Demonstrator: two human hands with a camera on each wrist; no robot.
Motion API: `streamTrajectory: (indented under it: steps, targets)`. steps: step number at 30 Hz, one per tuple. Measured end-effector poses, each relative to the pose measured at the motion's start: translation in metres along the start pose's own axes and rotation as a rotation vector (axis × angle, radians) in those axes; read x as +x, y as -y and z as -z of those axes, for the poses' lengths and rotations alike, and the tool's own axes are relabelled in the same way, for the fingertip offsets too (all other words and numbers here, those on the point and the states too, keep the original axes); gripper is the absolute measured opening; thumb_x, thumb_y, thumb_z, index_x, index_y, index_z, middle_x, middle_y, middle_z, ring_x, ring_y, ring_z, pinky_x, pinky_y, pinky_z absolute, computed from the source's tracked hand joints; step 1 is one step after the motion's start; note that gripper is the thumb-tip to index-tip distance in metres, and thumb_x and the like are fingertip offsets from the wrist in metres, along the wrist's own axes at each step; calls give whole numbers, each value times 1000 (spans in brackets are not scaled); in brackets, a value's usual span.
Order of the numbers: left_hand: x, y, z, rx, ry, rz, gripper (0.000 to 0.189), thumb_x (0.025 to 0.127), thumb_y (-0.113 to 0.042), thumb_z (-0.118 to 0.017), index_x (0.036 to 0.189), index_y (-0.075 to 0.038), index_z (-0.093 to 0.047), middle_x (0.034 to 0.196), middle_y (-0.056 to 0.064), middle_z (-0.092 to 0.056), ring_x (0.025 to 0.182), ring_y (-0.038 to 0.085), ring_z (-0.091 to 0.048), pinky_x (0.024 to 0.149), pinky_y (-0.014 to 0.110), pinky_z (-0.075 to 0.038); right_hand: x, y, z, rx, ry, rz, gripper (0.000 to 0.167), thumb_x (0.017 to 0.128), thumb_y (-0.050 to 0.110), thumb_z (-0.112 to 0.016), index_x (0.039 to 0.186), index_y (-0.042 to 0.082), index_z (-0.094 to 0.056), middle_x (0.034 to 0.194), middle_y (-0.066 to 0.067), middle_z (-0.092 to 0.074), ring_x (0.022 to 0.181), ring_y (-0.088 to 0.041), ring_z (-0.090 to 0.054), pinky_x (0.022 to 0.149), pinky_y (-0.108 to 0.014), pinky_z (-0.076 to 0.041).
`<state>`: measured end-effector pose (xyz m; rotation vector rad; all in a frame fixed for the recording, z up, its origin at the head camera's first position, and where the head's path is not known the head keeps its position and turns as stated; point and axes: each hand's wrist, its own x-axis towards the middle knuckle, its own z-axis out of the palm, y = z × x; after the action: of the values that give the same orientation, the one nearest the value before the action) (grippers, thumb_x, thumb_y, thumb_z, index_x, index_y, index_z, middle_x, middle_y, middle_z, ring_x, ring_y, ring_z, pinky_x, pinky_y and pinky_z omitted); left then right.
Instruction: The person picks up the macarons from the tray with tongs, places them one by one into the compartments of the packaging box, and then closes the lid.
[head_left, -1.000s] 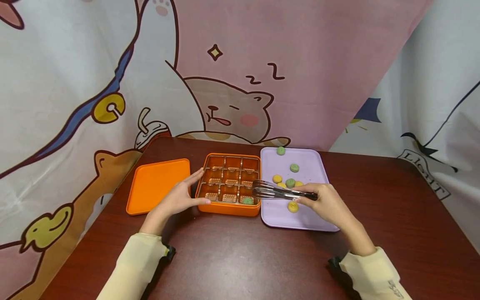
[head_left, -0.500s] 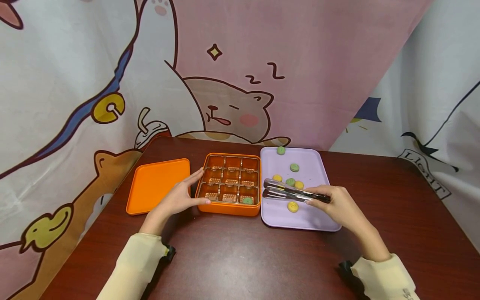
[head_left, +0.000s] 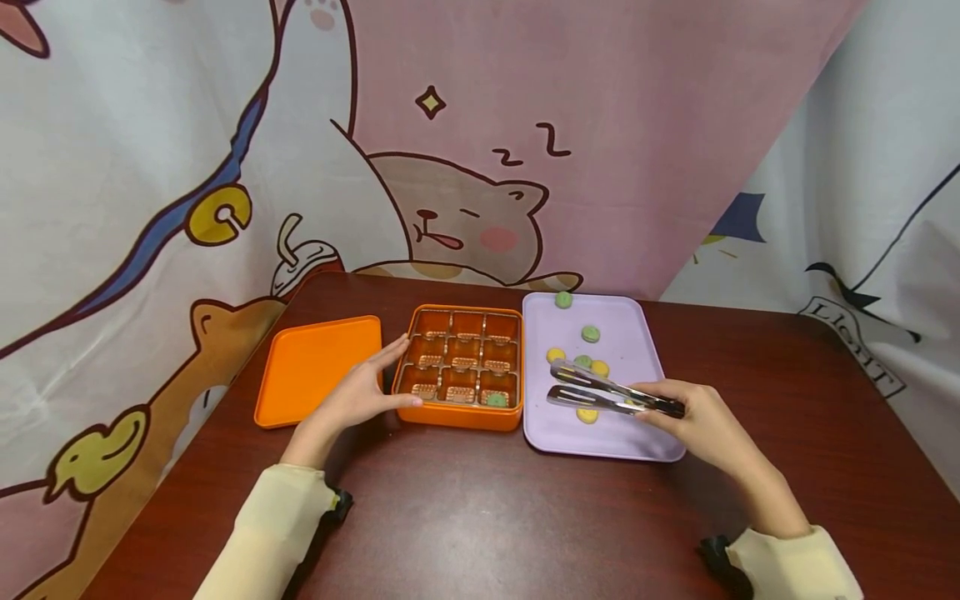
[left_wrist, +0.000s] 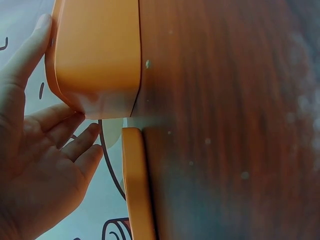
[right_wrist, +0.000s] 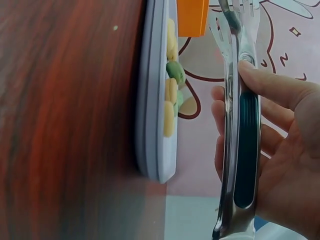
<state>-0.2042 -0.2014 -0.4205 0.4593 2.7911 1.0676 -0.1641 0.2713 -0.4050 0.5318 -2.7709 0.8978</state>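
Observation:
My left hand point(head_left: 352, 398) rests against the orange box point(head_left: 457, 415), thumb at its front rim and outstretched fingers at its left side; the left wrist view shows the fingers at the corner. A clear insert divides the box into compartments; the front right one holds a green macaron point(head_left: 497, 401). My right hand point(head_left: 708, 421) grips metal tongs point(right_wrist: 230, 125) with dark grips. Their two arms are spread above the lilac tray point(head_left: 611, 443), with no macaron visible between the tips. Under and around them lie yellow macarons point(head_left: 587, 415) and green macarons point(head_left: 590, 333).
A flat orange lid point(head_left: 318, 360) lies left of the box. The tray stands close against the box's right side. One green macaron point(head_left: 563, 300) sits at the tray's far edge. Brown tabletop point(head_left: 465, 508) extends in front, and a printed curtain point(head_left: 622, 142) hangs behind.
The right hand has drawn the tongs rightward, from beside the box's right edge to over the tray, and their arms have spread wider. The left hand and box stay put.

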Motion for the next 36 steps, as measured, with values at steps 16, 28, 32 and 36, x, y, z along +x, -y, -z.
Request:
streamTrajectory:
  steps: [16,28,32,36]
  targets:
    - [2,-2,1,4,2,9,100,81,-44,-81,159,-18,-26,168,4,-20,151,39,-26,116,63,-30,-14,-14,6,-35,19,-21,34,78,14,-84,110,8,-77,100,-11,-76,75,-3,-53,63,-20,-41]
    - [1,1,0,4,2,8,100,81,-47,-81,159,-19,-26,168,3,-20,150,40,-27,115,63,-31,-17,-20,6,-22,62,-56,33,78,15,-84,110,6,-76,101,-13,-76,76,-4,-53,63,-21,-43]
    - [1,1,0,0,-1,2,100,81,-45,-81,159,-17,-27,168,4,-21,151,39,-26,116,63,-30,-18,-23,7,-30,88,-85,34,79,17,-84,110,6,-76,103,-13,-76,79,-3,-56,66,-21,-45]
    - [1,1,-1,-11,-1,-4,100,80,-44,-82,159,-14,-28,168,5,-21,152,38,-25,117,62,-28,-18,-25,8,-42,121,-121,37,80,21,-84,112,6,-76,105,-15,-75,82,-7,-58,68,-22,-47]
